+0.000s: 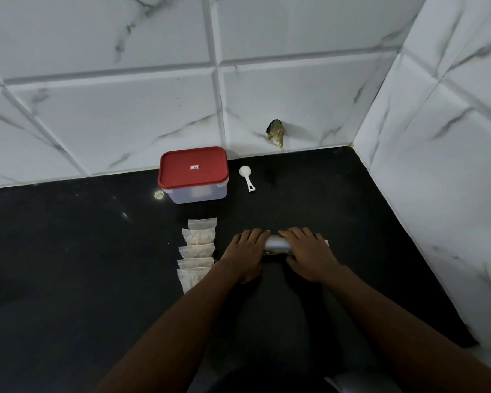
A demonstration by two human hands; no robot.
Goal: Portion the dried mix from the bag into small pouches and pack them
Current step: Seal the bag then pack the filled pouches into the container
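Lying in an overlapping row on the black table (68, 251): filled pouches (197, 251). Behind them, a red-lidded box (193, 174), closed; a white scoop (246, 177) beside it. Right of the pouches, the left hand (245, 252) and right hand (309, 252) sit side by side, fingers of both curled over a rolled silver bag (277, 244) on the table.

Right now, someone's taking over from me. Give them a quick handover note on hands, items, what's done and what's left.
Both the left hand and right hand grip the rolled-up silver bag on the black counter.
About five pouches, most visibly filled, lie overlapped left of it.
The scoop lies beside the closed red-lidded container.
Done: portioning, it seems. Left: pack the pouches.
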